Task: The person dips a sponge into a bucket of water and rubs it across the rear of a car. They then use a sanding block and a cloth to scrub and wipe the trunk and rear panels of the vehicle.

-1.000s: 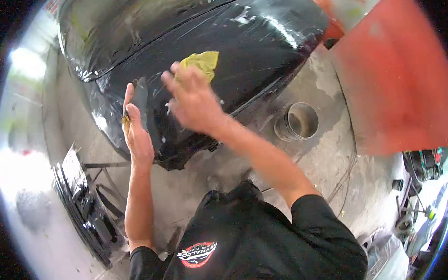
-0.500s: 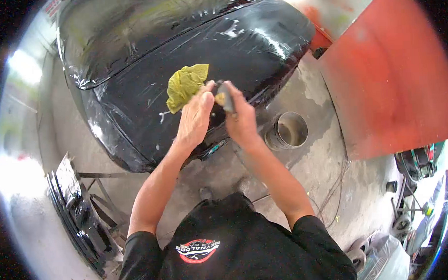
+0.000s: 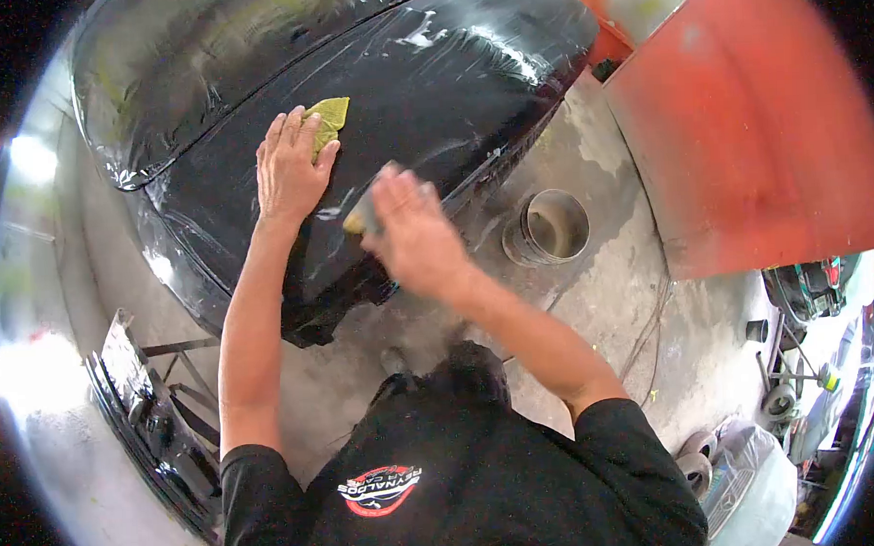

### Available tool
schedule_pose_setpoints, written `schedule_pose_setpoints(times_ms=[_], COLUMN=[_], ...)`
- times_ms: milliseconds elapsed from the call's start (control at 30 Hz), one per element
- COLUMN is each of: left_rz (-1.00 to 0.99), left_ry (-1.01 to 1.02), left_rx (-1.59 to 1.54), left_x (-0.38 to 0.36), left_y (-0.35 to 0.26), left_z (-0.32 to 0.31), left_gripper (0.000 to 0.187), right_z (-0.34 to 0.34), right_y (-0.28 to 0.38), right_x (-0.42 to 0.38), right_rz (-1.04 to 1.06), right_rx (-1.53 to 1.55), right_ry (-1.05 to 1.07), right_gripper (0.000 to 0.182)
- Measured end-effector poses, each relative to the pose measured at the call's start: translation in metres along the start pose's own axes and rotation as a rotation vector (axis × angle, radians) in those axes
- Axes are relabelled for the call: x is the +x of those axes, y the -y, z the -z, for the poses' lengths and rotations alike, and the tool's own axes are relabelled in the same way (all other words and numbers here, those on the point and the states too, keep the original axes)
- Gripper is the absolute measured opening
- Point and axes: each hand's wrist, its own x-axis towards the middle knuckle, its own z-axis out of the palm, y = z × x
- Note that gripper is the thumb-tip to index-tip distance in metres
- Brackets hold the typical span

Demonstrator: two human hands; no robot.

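Observation:
My left hand [image 3: 292, 177] lies over a yellow-green cloth [image 3: 328, 123], pressing it against the black plastic-covered car panel [image 3: 402, 111]. Its fingers point away from me, and part of the cloth is hidden beneath them. Closer to me and to the right, my right hand [image 3: 418, 230] is closed around a grey block with a yellowish end [image 3: 362, 216], held low over the panel's near part. Motion blurs this hand, and its fingers cover much of the block. Whitish streaks show on the black surface beside the block.
A metal bucket [image 3: 548, 229] of cloudy liquid stands on the concrete floor right of the panel. Beyond it rises a large red panel [image 3: 750, 137]. Black trim pieces on a metal stand [image 3: 172, 407] are at the left. A cable [image 3: 659, 337] runs along the floor.
My hands, close together before, have moved apart. The left went leftward with the cloth and now lies flat on the panel; the right came lower and left with the block. The view shifted slightly.

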Motion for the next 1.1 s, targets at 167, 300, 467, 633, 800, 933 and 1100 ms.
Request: schedule_pose_setpoints(times_ms=[167,300,467,633,800,933,1100], left_rz=[0.046,0.086,0.232,0.356,0.36,0.377,0.354], left_ry=[0.038,0.017,-0.081,-0.046,-0.066,-0.062,-0.074], left_rx=[0.023,0.04,0.142,0.231,0.233,0.274,0.268], left_x=[0.001,0.005,0.015,0.017,0.02,0.02,0.021], left_y=[-0.007,-0.017,-0.033,-0.036,-0.039,-0.035,-0.033], left_z=[0.003,0.006,0.0,-0.006,-0.009,-0.01,-0.013], left_gripper=[0.045,0.048,0.03,0.02,0.028,0.032,0.028], right_z=[0.04,0.06,0.086,0.082,0.098,0.081,0.001], right_y=[-0.153,-0.304,-0.439,-0.479,-0.419,-0.32,-0.176], right_x=[0.05,0.102,0.164,0.173,0.161,0.172,0.175], right_rz=[-0.147,-0.198,-0.226,-0.035,-0.027,0.287,0.576], right_rx=[-0.176,-0.452,-0.348,-0.247,-0.059,-0.012,0.131], right_ry=[-0.078,-0.045,-0.077,-0.178,-0.099,-0.098,-0.101], right_gripper=[0.067,0.07,0.071,0.057,0.056,0.041,0.046])
